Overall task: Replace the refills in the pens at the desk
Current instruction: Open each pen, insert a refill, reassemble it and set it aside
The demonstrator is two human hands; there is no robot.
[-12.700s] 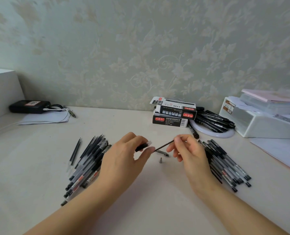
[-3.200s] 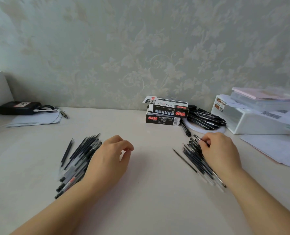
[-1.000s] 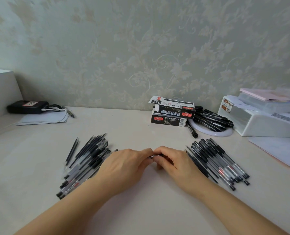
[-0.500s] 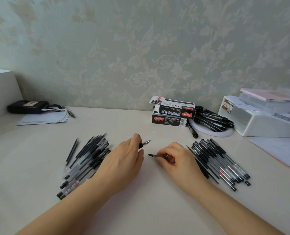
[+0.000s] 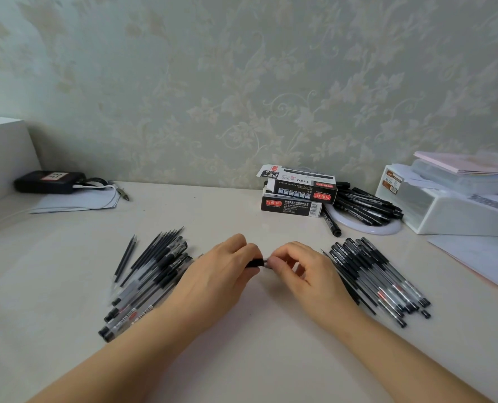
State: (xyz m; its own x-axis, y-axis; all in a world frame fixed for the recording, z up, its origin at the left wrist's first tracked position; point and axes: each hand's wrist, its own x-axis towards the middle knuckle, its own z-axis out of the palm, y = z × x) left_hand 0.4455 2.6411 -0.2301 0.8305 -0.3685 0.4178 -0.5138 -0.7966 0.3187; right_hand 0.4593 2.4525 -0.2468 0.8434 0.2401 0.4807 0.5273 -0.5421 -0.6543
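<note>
Left hand (image 5: 215,274) grips a pen (image 5: 255,262) at its fingertips; right hand (image 5: 306,269), just beside, pinches the pen's tip above the bench (image 5: 256,359).

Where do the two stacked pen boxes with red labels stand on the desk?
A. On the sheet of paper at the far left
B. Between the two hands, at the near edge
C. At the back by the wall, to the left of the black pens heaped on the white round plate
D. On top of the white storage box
C: the stacked pen boxes stand by the wall, with the heap of black pens on the white round plate to their right.
</note>
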